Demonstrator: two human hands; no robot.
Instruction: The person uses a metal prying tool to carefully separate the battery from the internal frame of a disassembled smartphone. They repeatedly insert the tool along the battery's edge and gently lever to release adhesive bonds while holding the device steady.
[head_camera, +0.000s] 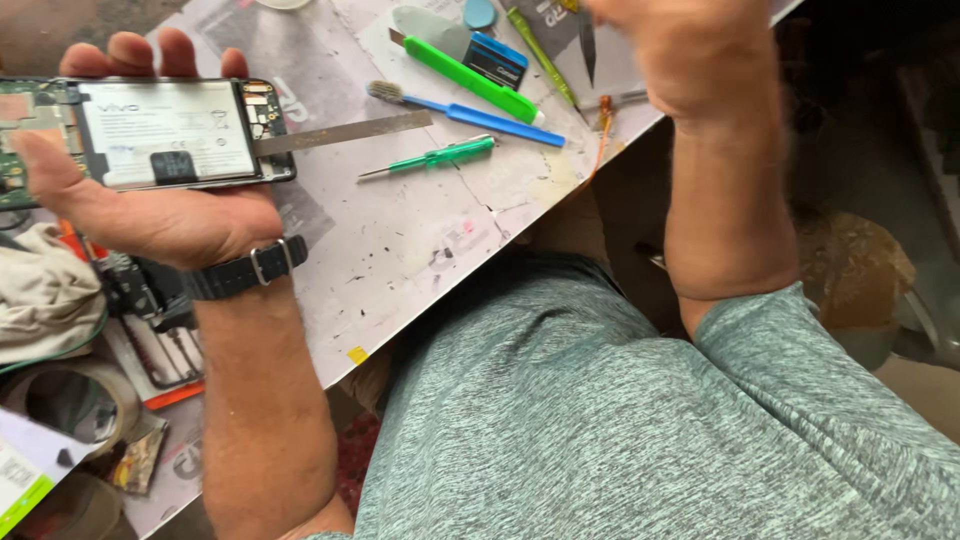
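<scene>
At upper left, the left hand (150, 215) grips the opened phone (150, 130) above the surface (400, 250); it could slip. The right hand's (690, 50) grip cannot be told, blurred.

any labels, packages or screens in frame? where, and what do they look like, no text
Battery label: white rectangle with a small dark patch, on the opened phone held in the left hand.
Small box: blue and black, at the table's top, beside the green tool.
No screens showing.
</scene>
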